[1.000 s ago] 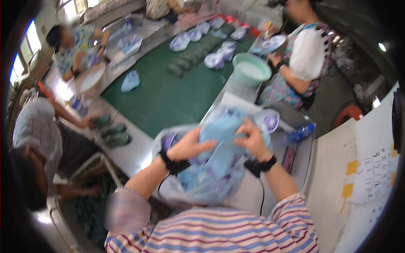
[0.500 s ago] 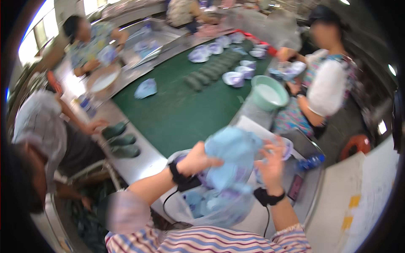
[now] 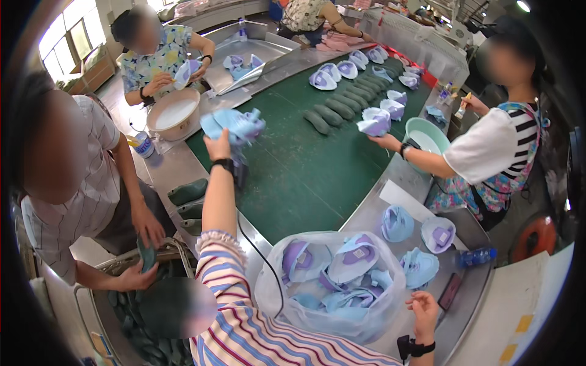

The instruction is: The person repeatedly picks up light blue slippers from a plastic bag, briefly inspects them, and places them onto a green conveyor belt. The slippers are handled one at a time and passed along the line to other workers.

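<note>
blue shoe upper [image 3: 235, 125], pinched above left hand [image 3: 218, 146] fingers

Daylight pours in from the windows [image 3: 67, 30] at upper left, washing them out, and a ceiling lamp [image 3: 523, 5] glares at upper right. The green table [image 3: 305, 165] is evenly lit and sharp; edges bow and darken toward the rim.

Long counter [image 3: 183, 168] of grey metal with green belt [image 3: 305, 165] down its middle, bright windows [image 3: 67, 30] upper left, ceiling lamp [image 3: 520, 5] upper right
</note>
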`<state>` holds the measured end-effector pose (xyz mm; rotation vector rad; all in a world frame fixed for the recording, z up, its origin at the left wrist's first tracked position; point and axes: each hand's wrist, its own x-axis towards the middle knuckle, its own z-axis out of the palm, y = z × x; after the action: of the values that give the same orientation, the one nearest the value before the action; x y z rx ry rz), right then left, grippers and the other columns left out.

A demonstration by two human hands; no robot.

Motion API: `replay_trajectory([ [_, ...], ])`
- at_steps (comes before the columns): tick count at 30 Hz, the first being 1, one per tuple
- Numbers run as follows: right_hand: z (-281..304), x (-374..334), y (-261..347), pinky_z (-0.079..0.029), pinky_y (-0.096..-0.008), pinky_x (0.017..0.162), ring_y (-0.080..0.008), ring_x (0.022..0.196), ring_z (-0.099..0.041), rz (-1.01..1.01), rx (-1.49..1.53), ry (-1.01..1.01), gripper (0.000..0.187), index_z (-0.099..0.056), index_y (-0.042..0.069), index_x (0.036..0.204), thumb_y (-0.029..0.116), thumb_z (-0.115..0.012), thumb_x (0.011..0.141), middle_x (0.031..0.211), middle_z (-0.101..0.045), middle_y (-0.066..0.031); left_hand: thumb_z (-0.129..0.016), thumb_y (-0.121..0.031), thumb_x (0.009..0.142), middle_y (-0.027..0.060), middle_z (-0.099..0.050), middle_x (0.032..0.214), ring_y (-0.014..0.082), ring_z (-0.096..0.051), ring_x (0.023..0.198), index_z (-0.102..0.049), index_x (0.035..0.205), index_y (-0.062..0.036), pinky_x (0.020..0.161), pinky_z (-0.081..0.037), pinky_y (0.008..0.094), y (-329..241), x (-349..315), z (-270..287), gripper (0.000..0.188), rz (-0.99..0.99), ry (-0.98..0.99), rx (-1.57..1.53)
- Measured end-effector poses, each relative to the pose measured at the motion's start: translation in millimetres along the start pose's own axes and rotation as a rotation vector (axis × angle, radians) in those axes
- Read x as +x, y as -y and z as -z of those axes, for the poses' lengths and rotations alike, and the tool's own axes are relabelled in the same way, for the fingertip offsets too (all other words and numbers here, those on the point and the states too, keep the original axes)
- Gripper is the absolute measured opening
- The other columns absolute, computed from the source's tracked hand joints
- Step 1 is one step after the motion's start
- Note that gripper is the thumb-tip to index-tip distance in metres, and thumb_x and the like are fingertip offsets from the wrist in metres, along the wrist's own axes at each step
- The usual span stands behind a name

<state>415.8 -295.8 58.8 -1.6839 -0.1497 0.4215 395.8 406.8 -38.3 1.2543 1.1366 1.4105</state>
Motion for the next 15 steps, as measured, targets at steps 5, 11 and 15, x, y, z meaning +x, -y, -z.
replay_trajectory([
  [5,-2,-5,9,-0.047,-0.0264,0.073,-0.0161,0.082,-0.06,0.022,-0.066,0.035,0.012,-0.055,0.0,0.094,0.004,-0.056,0.083,0.096,-0.058,-0.0075,-0.07,-0.04,0.07,0.0206,-0.051,0.125,0.0326,-0.05,0.115,-0.042,0.126,0.0045,0.096,-0.039,0.0373,-20,-4,-23,0.076,0.077,0.336,0.353],
  [11,-64,23,9,-0.046,-0.0255,0.074,-0.013,0.082,-0.057,0.113,-0.08,0.421,0.011,-0.059,-0.003,0.094,0.003,-0.053,0.086,0.086,-0.06,-0.0062,-0.058,-0.021,0.086,0.008,-0.061,0.106,0.015,-0.059,0.092,-0.05,0.117,0.0018,0.081,-0.045,0.028,-100,-217,-19,0.039,0.175,1.428,0.192],
  [15,-64,29,-5,-0.046,-0.0344,0.083,-0.0245,0.1,-0.054,0.353,-0.863,0.499,0.032,-0.058,0.004,0.105,0.01,-0.066,0.075,0.109,-0.057,-0.0115,-0.064,-0.023,0.082,0.0169,-0.053,0.119,0.0238,-0.052,0.11,-0.047,0.124,-0.0032,0.093,-0.04,0.034,-134,-332,26,0.05,-0.339,2.111,0.413],
])
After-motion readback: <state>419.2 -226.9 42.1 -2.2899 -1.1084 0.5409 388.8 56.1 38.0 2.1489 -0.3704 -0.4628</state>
